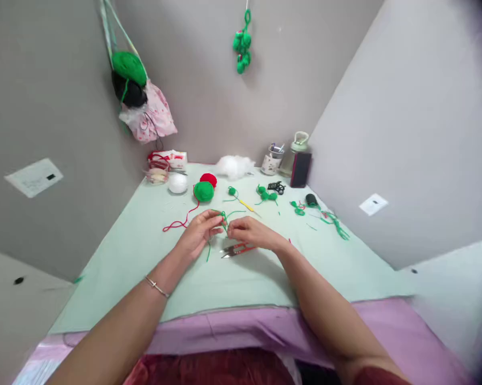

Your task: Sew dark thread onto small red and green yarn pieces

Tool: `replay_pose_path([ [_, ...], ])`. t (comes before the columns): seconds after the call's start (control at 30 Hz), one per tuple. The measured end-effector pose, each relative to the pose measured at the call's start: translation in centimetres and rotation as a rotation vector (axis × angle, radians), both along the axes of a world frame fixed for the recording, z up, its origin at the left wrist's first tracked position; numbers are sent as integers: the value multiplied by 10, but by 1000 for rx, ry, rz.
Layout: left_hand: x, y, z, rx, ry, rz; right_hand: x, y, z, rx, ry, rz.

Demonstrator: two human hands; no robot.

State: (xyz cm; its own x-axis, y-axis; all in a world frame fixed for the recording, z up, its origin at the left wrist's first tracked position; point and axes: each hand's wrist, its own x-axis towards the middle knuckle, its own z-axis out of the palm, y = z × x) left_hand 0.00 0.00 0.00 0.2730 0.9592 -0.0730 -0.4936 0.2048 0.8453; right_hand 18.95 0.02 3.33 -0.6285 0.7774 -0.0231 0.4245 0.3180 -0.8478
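Note:
My left hand [200, 231] pinches a small piece of green yarn [223, 216] between thumb and fingers. Close on its right, my right hand [252, 232] has its fingers drawn together at the same yarn; the fingertips are too small to make out exactly what they grip. A green strand trails down below my left hand. Under my right hand lie orange-handled thread snips [237, 249], blades toward the left. Just beyond my hands are a yellow-handled crochet hook [246, 205] and a small green yarn ball piece [231, 191].
Behind my hands sit a green yarn ball [204, 192], a red yarn ball [209, 179], a white yarn ball [178, 183] and white stuffing [236, 167]. A pen cup [272, 161], a bottle [300, 141] and a phone [300, 170] stand back right. Green crocheted pieces [267, 193] lie nearer.

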Motion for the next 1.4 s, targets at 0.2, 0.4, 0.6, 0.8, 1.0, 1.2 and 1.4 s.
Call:
replay_pose_path([
  [0.2, -2, -1, 2, 82, 10, 15, -8, 0, -1, 23, 105, -99],
  [0.4, 1, -6, 4, 130, 106, -3, -10, 0, 4, 4, 258, -283],
  [0.6, -6, 0, 2, 39, 44, 83, 0, -3, 3, -95, -72, 130],
  [0.8, -5, 0, 2, 43, 23, 22, 12, 2, 7, 52, 57, -12],
  [1.0, -1, -2, 0, 162, 185, -34, 22, 15, 11, -14, 536, -441],
  [1.2, -2, -2, -1, 222, 327, -12, 39, 29, 13, -26, 972, -697],
  [1.4, -1, -3, -1, 238, 364, -28, 43, 31, 14, 37, 1058, -721],
])
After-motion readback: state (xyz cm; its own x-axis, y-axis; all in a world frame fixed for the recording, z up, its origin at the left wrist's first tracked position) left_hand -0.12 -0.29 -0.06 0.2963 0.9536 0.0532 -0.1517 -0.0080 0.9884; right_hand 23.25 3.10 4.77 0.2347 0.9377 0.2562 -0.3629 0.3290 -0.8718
